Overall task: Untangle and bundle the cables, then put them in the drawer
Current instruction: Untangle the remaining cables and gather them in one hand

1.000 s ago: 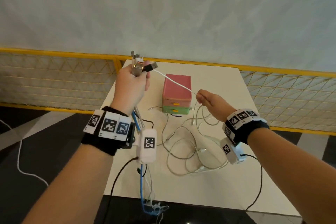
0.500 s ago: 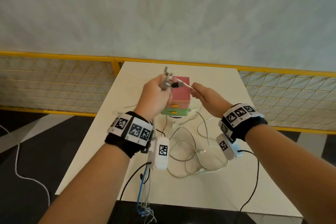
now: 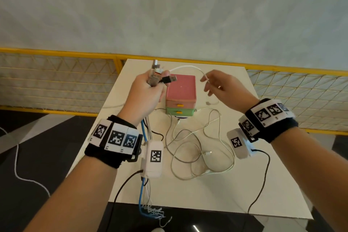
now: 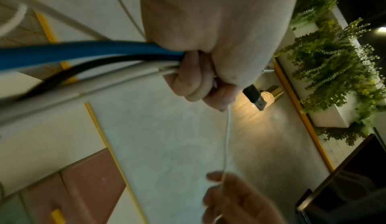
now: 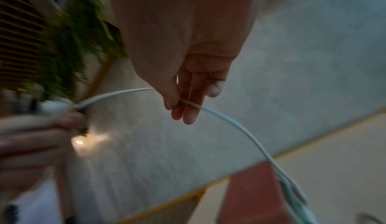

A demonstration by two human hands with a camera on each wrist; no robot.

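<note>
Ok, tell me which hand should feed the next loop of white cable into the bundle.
Right hand: it pinches the white cable; the left hand is full gripping the bundle.

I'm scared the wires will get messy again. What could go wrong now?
The right hand only lightly pinches the thin white cable, so it could slip out. That cable probably runs into the tangled white cables on the table; pulling may tighten knots. The left hand grips many plugs; the black USB plug might drop.

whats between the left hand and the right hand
A white cable arcs from the left hand to the right hand, above the pink drawer box; clearest in the head view.
</note>
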